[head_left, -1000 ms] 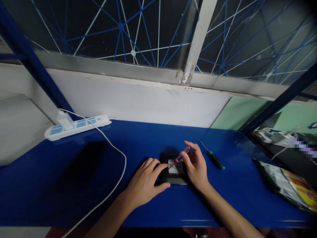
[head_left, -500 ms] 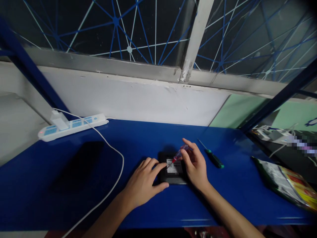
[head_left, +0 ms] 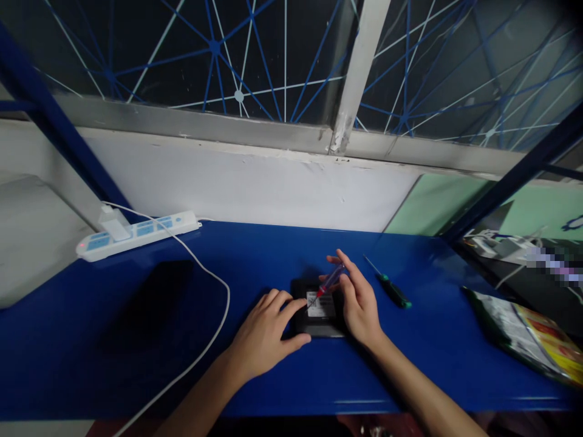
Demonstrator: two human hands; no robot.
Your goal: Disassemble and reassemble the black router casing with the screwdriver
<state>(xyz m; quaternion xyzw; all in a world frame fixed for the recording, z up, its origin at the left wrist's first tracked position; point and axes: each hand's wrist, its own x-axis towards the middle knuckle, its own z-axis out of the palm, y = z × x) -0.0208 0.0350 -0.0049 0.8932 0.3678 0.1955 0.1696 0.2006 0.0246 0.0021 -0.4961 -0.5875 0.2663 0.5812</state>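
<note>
A small black device (head_left: 325, 328) with a white label lies on the blue table. My left hand (head_left: 266, 334) rests on its left side, fingers spread, with the index fingertip by the label and the thumb at the near edge. In my right hand (head_left: 359, 303), the fingers are round the clear purple handle of a screwdriver (head_left: 331, 280) with a red collar. The screwdriver slants down to the left, and its thin shaft reaches the device near the label's left edge. Where exactly the tip sits is too small to tell.
A green and black screwdriver (head_left: 394, 291) lies right of my right hand. At the far left is a white power strip (head_left: 146, 230) with a plug and a white cable (head_left: 223, 328). A dark flat object (head_left: 155, 297) lies left, a foil packet (head_left: 523, 340) right.
The fingers of my right hand have shifted round the screwdriver handle, which stands a little more upright. My left hand and the device have hardly moved.
</note>
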